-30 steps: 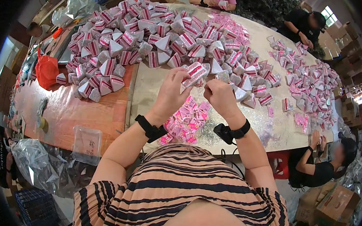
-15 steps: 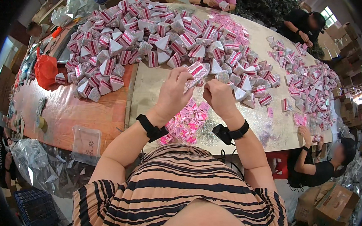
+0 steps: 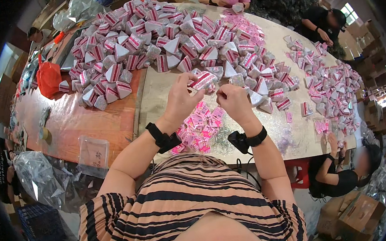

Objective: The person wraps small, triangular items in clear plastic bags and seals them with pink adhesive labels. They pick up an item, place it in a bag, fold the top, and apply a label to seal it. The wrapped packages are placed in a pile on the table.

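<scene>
While both hands meet above the counter (image 3: 164, 95), the left hand (image 3: 180, 99) pinches a small pink-and-white striped packet (image 3: 203, 80) by its near end, fingers closed on it, so that it sits raised off the surface where it can be worked. The right hand (image 3: 232, 100) is curled shut just beside it; its fingertips seem to nip the packet's lower corner or a scrap at that edge, though which cannot be told from this view. The packet thus lies between the two grips, up and slightly to the left of the right one, touching the left thumb.

Directly beneath the hands lies a loose heap of small pink labels (image 3: 199, 128), near enough to be picked from without reaching. Farther out, a broad pile of wedge-shaped striped packets (image 3: 151, 46) covers the counter's middle, well apart from the hands. A red plastic bag (image 3: 48, 79) lies at the left edge, and a clear bag (image 3: 92, 155) hangs at the near rim. Other people sit around the far and right sides.
</scene>
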Tool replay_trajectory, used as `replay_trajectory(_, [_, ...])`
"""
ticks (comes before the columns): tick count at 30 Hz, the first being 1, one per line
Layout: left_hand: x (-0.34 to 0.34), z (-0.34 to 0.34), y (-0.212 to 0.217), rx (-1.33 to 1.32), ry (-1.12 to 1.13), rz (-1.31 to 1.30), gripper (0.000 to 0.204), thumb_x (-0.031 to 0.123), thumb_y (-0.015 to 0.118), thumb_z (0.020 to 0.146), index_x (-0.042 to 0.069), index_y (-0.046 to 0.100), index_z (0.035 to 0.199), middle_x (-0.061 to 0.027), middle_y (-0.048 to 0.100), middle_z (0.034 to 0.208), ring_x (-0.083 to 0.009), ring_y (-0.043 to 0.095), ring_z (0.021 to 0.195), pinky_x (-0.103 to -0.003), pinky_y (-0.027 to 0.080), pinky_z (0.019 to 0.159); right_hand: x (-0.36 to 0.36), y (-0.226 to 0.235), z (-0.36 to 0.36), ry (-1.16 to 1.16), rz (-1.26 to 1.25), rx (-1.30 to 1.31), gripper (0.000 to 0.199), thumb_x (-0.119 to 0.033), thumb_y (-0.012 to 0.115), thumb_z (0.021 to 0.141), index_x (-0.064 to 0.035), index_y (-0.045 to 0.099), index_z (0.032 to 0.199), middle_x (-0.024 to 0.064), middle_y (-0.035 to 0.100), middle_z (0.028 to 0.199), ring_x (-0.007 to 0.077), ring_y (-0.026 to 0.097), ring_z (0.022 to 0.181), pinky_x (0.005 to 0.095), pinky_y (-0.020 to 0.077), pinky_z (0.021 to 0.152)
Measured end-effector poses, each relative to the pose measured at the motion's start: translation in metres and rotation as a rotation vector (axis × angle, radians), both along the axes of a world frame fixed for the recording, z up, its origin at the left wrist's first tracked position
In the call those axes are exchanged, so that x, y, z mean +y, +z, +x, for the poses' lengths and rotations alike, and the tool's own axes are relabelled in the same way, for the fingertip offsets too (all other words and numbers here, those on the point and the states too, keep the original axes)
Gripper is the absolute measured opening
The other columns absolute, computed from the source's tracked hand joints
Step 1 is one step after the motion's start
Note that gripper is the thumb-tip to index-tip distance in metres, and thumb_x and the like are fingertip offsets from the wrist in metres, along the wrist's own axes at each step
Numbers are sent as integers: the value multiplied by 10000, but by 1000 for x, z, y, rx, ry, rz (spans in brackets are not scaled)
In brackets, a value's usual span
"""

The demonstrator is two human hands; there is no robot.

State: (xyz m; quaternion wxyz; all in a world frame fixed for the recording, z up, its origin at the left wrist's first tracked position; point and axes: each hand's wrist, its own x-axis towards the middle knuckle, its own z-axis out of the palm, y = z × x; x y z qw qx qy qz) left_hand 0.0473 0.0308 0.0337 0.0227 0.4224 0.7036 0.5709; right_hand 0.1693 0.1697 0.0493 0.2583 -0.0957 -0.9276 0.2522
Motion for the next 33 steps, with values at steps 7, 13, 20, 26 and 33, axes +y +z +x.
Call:
replay_trajectory(7, [-1, -1, 6, 180, -15, -34, 366, 78, 705, 673, 22, 516, 983, -156, 543, 931, -316, 543, 886, -385, 458, 757, 3, 1, 0, 31, 4, -41, 90, -52, 617, 691, 20, 593, 738, 185, 600, 728, 358, 595, 691, 405, 467, 621])
replay_trajectory(13, [2, 1, 9, 174, -10, -39, 383, 81, 708, 660, 23, 520, 989, -157, 553, 920, -315, 545, 878, -385, 455, 771, 3, -8, -3, 17, 92, -60, 93, -43, 624, 710, 32, 609, 764, 183, 605, 718, 334, 603, 666, 388, 470, 602])
replay_trajectory(20, [3, -17, -9, -313, -78, -4, 337, 122, 725, 726, 14, 530, 979, -54, 569, 800, -119, 552, 683, -267, 465, 611, 13, 6, 5, 95, -869, -149, 134, -92, 687, 769, 37, 652, 765, 67, 623, 628, 113, 561, 507, 234, 438, 490])
replay_trajectory(26, [3, -17, -13, -332, -137, -17, 358, 142, 740, 718, -11, 541, 973, -48, 565, 795, -93, 545, 684, -249, 458, 600, 31, -25, 3, 164, -1056, -131, 120, -85, 683, 786, -5, 627, 716, 19, 590, 600, 80, 535, 485, 215, 412, 455])
replay_trajectory(33, [-3, -13, -40, -425, -66, -142, 375, 222, 760, 675, -11, 590, 915, -92, 616, 774, -156, 588, 686, -294, 483, 631, 16, -54, -1, 102, -978, -257, 170, -94, 687, 770, -15, 597, 648, 10, 552, 556, 81, 510, 471, 219, 395, 431])
